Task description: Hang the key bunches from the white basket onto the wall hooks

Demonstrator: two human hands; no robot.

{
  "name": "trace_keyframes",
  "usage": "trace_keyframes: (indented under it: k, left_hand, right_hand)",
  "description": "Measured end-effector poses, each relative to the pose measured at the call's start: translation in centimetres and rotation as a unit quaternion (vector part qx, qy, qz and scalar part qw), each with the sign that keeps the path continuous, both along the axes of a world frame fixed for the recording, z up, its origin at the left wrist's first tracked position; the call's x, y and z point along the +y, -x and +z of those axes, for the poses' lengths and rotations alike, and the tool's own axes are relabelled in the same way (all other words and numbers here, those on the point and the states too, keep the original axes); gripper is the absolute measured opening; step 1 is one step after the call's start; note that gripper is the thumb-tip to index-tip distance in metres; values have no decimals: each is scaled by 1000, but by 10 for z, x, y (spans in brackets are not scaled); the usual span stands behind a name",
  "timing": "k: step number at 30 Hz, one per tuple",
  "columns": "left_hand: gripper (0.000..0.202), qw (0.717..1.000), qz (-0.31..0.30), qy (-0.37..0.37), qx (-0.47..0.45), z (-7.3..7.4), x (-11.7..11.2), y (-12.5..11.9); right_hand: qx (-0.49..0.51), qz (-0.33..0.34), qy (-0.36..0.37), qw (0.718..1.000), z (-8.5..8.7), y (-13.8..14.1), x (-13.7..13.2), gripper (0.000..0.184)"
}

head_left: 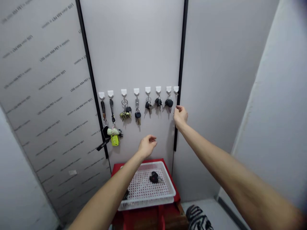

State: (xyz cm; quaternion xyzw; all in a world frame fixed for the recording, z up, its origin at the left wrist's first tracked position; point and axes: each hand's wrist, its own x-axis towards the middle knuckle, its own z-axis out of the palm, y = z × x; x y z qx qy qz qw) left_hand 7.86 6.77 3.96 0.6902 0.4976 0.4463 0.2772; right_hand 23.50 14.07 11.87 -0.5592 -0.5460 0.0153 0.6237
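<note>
A row of several white wall hooks (136,91) carries key bunches on a grey panel. My right hand (180,115) reaches up just under the rightmost hook (176,89), fingers pinched at a thin ring or key hanging there; what it holds is too small to name. My left hand (146,145) hovers lower, in front of the panel, fingers loosely curled and apart, holding nothing. Below it a white perforated basket (168,179) holds a black key (154,177); another dark key (125,194) shows beside my left forearm.
The basket rests on a red stand (165,214). A yellow tag and black strap (114,139) hang from the left hooks. Black vertical strips (181,64) divide the wall panels. A striped shoe (198,218) shows on the floor at right.
</note>
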Motion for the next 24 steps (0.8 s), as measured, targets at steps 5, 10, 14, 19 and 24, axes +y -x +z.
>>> trace_keyframes:
  k: [5, 10, 14, 19, 24]
  left_hand:
    - [18, 997, 22, 72, 14, -71, -16, 20]
    - [16, 993, 14, 109, 46, -112, -40, 31]
    - [16, 990, 20, 131, 55, -126, -46, 37]
    - [18, 990, 34, 139, 12, -128, -49, 39]
    - [35, 989, 5, 131, -62, -119, -59, 39]
  right_hand:
    - [-184, 174, 109, 961, -99, 32, -56, 29]
    - [-497, 235, 207, 809, -167, 55, -93, 29]
    - [-585, 207, 213, 754, -178, 56, -100, 24]
    - [-571, 230, 222, 756, -174, 59, -103, 18]
    - [-411, 316, 238, 821, -174, 67, -103, 16]
